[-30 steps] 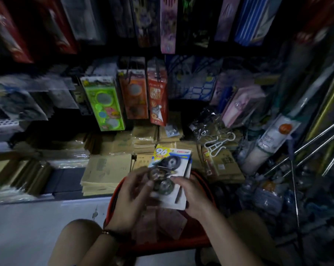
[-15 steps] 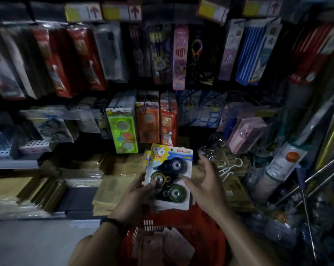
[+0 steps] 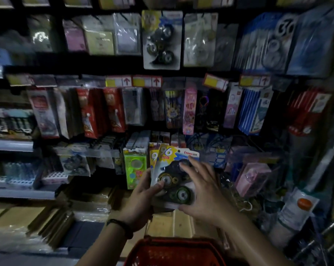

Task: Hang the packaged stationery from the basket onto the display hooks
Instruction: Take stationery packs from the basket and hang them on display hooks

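Above the red basket [image 3: 162,242], your left hand [image 3: 141,202] grips two correction-tape packs [image 3: 181,194]. Your right hand [image 3: 204,191] rests on them, fingers spread.

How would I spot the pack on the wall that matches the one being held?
Look at the display wall, top row, near the middle. The matching pack hangs above the red-arrow labels; unlike the pale packets beside it, its white card shows three dark round wheels stacked.
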A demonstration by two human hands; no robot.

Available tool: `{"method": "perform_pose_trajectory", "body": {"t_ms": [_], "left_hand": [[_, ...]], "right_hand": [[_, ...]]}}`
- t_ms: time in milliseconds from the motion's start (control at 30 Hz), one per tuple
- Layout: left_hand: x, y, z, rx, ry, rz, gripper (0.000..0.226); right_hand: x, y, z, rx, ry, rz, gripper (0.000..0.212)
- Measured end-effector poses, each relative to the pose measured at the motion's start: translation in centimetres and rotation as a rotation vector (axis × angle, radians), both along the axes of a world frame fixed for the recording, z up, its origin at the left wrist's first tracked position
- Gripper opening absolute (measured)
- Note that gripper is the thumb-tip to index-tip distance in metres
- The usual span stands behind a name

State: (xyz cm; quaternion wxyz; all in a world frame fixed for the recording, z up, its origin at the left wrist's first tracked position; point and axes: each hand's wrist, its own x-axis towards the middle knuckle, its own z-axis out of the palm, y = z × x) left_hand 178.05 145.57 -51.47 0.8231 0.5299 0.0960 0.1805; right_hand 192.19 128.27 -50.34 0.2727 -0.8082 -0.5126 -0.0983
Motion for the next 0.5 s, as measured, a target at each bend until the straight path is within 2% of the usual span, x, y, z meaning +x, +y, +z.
{"method": "perform_pose_trajectory", "body": {"t_ms": [233, 400, 500], "left_hand": [[1.6, 3.1, 5.4, 0.107, -0.101, -0.017, 0.053], [3.2, 5.6, 9.2, 0.079, -0.121, -0.013, 0.045], [4.2, 7.5, 11.4, 0.122, -0.149, 0.144, 0.039]], "right_hand": [[1.8, 1.6, 6.6, 0.093, -0.164, 0.027, 0.114], [3.3, 3.0, 12.0, 0.132, -0.238, 0.019, 0.118], [4.5, 3.9, 15.5, 0.146, -0.309, -0.001, 0.118]]}}
